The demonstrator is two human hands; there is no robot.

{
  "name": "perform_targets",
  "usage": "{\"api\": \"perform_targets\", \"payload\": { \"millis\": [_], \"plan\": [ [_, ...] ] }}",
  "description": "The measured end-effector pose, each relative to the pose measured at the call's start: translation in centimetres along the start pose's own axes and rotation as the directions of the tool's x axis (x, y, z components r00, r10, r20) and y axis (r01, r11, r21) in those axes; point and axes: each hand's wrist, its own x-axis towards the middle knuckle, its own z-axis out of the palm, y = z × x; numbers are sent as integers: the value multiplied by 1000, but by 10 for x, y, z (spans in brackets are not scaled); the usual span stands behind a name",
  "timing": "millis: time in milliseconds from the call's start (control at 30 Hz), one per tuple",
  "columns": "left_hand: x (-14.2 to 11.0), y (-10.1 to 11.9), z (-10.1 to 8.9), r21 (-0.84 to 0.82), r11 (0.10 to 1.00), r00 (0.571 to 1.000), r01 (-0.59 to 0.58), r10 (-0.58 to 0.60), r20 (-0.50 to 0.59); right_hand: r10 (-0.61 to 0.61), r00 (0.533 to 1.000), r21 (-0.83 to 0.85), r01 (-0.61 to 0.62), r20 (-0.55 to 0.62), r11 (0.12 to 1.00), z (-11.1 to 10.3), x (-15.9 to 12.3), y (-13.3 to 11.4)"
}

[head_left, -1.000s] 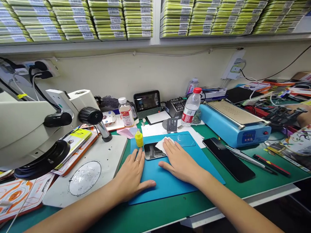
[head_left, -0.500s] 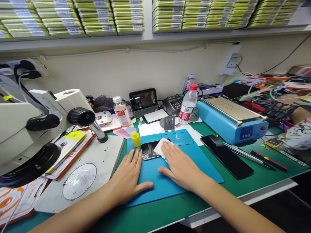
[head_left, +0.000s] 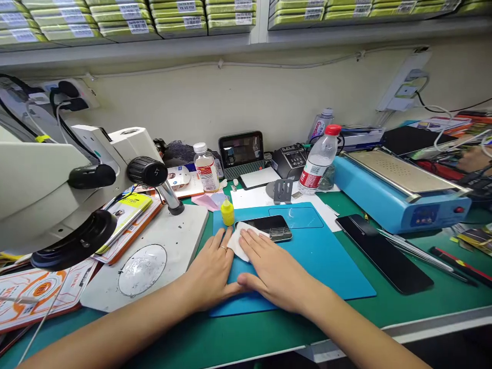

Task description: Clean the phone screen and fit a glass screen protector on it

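Observation:
On the blue mat (head_left: 326, 271) lies a smartphone (head_left: 280, 226) with a dark, glossy, reflecting face. My right hand (head_left: 274, 266) presses a folded white wipe (head_left: 239, 248) over the phone's left end, fingers flat together on top of it, hiding that part of the phone. My left hand (head_left: 209, 271) rests flat on the mat at the phone's left, holding nothing, its fingers extended and a ring on one. Its fingertips are close to the wipe, and the two thumbs meet or overlap. A small yellow bottle (head_left: 227, 212) stands just beyond my left fingertips.
A microscope (head_left: 142, 171) stands at left on its pale base. A black phone-shaped panel (head_left: 384, 253) and tweezers (head_left: 418, 251) lie at right, before a blue heating plate machine (head_left: 403, 197). Behind the mat stand a red-capped bottle (head_left: 317, 161) and a small screen (head_left: 242, 151).
My right hand has slid the wipe leftward along the phone, uncovering its right end and covering its left. My thumbs have come together. The whole view has shifted.

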Motion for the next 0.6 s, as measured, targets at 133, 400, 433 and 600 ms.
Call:
{"api": "perform_targets", "payload": {
  "millis": [133,400,433,600],
  "plan": [
    [2,1,-3,6,999,998,44,-45,54,96,993,-127,-104,-61,986,-5,-37,31],
    [4,4,-6,1,998,994,70,-70,82,225,955,-219,-266,-192,939,-5,-54,56],
    [3,4,-6,10,998,994,69,-70,79,221,957,-211,-259,-187,942,-4,-48,50],
    [1,2,0,32,999,999,30,-31,43,106,992,-93,-112,-63,989,2,-3,4]
  ]
}}
